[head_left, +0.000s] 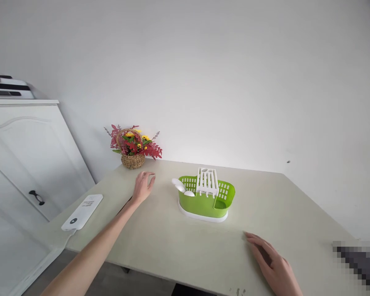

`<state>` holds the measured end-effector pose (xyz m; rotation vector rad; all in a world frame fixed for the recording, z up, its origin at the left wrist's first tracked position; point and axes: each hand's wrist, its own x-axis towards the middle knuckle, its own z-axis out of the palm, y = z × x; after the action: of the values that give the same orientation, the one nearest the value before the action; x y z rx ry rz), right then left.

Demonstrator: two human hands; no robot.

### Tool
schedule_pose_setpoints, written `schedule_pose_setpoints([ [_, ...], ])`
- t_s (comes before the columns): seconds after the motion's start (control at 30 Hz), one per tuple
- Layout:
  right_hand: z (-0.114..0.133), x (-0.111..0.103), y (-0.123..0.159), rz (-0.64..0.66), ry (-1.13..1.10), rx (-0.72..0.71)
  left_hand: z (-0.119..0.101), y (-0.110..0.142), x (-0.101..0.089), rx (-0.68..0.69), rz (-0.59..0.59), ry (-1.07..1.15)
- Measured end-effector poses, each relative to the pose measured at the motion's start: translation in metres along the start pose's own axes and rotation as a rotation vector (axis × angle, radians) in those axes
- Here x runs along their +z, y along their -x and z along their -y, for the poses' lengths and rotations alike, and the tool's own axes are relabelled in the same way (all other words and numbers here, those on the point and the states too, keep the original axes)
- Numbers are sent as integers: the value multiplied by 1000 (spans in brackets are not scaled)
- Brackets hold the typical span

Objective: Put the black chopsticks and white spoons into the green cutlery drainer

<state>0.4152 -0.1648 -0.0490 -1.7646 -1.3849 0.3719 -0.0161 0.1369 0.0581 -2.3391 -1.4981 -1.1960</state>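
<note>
A green plastic utensil caddy (pixel 200 205) stands upright on the table, on a white base tray (pixel 203 217). A white slotted rack (pixel 207 181) sits across its middle. White spoons (pixel 179 185) lean out of the left compartment, their rounded ends up. My left hand (pixel 144 187) is to the left of the caddy, apart from it, with fingers loosely spread and nothing visible in them. A thin dark object (pixel 123 206) shows beside the left wrist, partly hidden by the forearm. Nearer the front right, my right hand (pixel 273 261) rests by the tabletop, fingers loosely extended and empty.
A wicker basket of artificial flowers (pixel 133 160) stands at the back left. On the left edge lies a white power strip (pixel 82 211) with its cord. White cabinet doors (pixel 40 164) are beyond it. A pixelated dark shape (pixel 362 263) is at far right.
</note>
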Motion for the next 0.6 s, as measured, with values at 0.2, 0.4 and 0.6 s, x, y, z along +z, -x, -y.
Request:
schedule_pose_setpoints([
  [0.2,1,1,-1,-3,-25,-18,-110,-32,-25,144,230,531],
  [0.4,4,2,-2,-22,-34,-20,-153,-42,-39,340,684,468],
  [0.6,-2,1,-3,15,-29,-31,-148,-41,-22,670,489,173],
])
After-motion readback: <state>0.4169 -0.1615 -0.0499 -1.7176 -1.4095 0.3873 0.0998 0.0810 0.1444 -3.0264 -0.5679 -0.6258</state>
